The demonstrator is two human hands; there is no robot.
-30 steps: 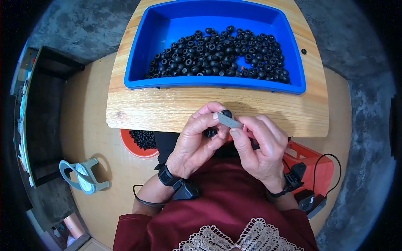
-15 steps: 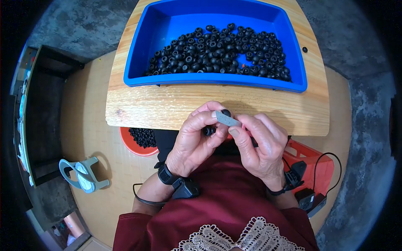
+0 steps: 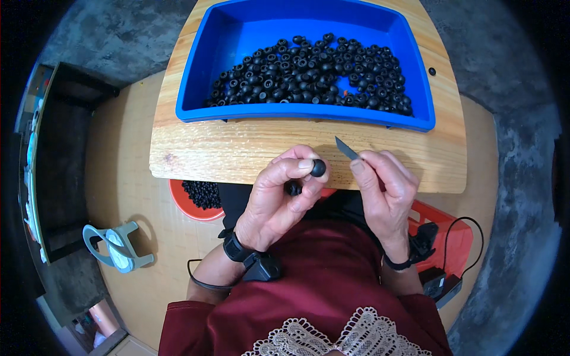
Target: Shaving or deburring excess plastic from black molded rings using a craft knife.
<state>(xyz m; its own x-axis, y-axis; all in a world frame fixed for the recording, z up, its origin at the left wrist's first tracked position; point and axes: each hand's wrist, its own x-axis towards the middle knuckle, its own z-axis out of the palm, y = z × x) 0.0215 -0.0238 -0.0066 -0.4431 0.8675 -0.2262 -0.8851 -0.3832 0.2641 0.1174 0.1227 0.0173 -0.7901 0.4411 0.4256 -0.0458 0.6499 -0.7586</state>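
Between the thumb and forefinger of my left hand (image 3: pixel 278 188) is a small round black part (image 3: pixel 318 168), like a rubber knob. A second black part (image 3: pixel 293 188) sits in the curl of the same hand's lower fingers. My right hand (image 3: pixel 387 187) grips a grey knife blade (image 3: pixel 347 149), its pointed tip toward the far left, apart from the black part. Any handle is hidden in the fingers. Both hands are over the near edge of the wooden table (image 3: pixel 202 145). Beyond them stands a blue tray (image 3: pixel 306 113) with many similar black parts (image 3: pixel 297 74) heaped in it.
One loose black part (image 3: pixel 432 71) lies right of the tray. Below the table on the left is an orange-red bowl (image 3: pixel 178 204) of black pieces. A red plastic crate (image 3: pixel 457 237) is at the right, with a cable. A grey-blue stool (image 3: pixel 122 249) stands on the floor, left.
The blade has come away from the black part and moved right with my right hand, turning its tip up and away. My left hand stays nearly in place; its black part now shows fully.
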